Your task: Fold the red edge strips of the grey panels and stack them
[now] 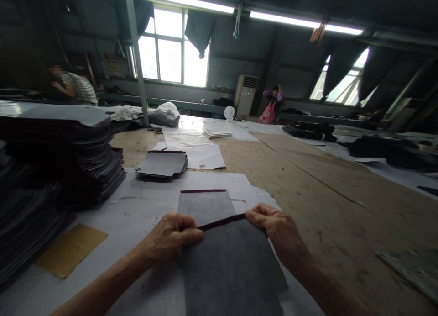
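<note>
A dark grey fabric panel (229, 265) with a dark maroon strip along its top edge is stretched between my hands. My left hand (174, 236) pinches the top left corner, thumb on the near face. At the top right corner my right hand (270, 220) is closed on the same edge. The panel is tilted, its lower part towards me. Just beyond it a lighter grey panel (207, 202) with a similar maroon edge lies flat on white paper (137, 220), partly covered by the held one. Farther off sits a small stack of grey panels (162, 163).
Tall stacks of dark panels (85, 160) stand on the left. A tan card (71, 250) lies near them. White sheets (205, 156), a small fan (229, 113) and dark fabric (386, 147) are farther away. A metal pole (137, 55) rises back left. Two people are in the background.
</note>
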`<action>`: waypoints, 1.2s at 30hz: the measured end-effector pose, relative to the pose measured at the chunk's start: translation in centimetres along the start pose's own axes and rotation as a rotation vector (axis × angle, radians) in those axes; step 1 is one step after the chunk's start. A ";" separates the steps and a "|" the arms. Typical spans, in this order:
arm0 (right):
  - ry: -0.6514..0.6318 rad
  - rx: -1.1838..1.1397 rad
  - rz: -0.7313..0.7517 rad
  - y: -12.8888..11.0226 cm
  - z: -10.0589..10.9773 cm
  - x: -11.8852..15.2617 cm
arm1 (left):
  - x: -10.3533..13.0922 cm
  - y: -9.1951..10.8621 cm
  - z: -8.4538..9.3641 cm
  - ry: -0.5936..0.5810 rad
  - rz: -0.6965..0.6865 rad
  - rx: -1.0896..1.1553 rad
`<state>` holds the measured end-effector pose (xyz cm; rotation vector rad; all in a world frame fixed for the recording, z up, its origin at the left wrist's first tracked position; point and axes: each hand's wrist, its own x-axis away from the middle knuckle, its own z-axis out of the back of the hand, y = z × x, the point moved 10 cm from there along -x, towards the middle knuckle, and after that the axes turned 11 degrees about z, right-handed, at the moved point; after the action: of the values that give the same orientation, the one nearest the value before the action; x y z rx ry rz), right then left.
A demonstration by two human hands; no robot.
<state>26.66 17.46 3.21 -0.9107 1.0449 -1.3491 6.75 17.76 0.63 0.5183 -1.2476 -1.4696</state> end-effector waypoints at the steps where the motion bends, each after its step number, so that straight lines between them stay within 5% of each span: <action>1: 0.008 -0.005 0.009 0.1 0.1 -0.8 | -0.4 -0.3 1.0 0.026 0.004 0.055; 7: 0.018 -0.009 0.057 0.8 -1.4 -5.0 | -1.7 -0.8 5.9 0.263 -0.007 0.204; 16: 0.040 -0.036 0.084 1.2 -2.3 -6.3 | -3.0 0.1 5.6 0.398 0.009 0.176; 32: 0.043 -0.082 0.072 1.1 -2.8 -5.1 | -3.3 -0.7 5.6 0.327 0.025 0.238; 36: 0.056 -0.092 0.043 2.1 -2.3 -5.1 | -3.2 -0.4 5.3 0.222 0.013 0.250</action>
<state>25.44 22.83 0.83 -0.9175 1.1713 -1.3065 3.19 22.73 1.22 0.8154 -1.2599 -1.2142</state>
